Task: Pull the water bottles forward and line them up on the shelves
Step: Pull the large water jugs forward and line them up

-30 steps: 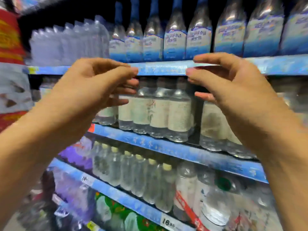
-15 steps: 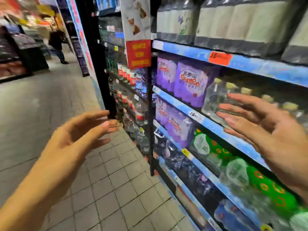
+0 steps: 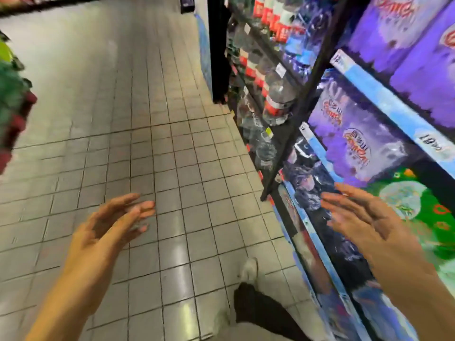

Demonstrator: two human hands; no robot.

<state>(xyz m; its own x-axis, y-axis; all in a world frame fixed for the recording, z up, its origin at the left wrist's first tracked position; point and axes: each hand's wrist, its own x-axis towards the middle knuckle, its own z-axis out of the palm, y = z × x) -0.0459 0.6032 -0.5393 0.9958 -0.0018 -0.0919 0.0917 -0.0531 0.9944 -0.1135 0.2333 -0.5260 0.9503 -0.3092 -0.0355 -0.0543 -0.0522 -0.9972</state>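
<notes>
My left hand [image 3: 108, 225] hangs over the tiled aisle floor with fingers loosely spread and holds nothing. My right hand [image 3: 369, 225] is out in front of the low shelves, fingers straight, empty, not touching any stock. Purple shrink-wrapped bottle packs [image 3: 354, 141] fill the shelf above it, and green wrapped packs [image 3: 428, 212] lie just right of its fingers. Single bottles with red labels [image 3: 275, 104] stand in the farther shelf bay. The blue shelf edge [image 3: 384, 99] carries a price tag.
The grey tiled floor [image 3: 147, 119] opens wide to the left and ahead. A black upright post [image 3: 295, 114] divides the shelf bays. My shoe and dark trouser leg [image 3: 248, 286] show below. A green and red display [image 3: 12, 94] stands at the left edge.
My view has swung down and left from the upper water shelves to the aisle floor and low shelves. Both hands have come off the shelf and dropped, empty and spread.
</notes>
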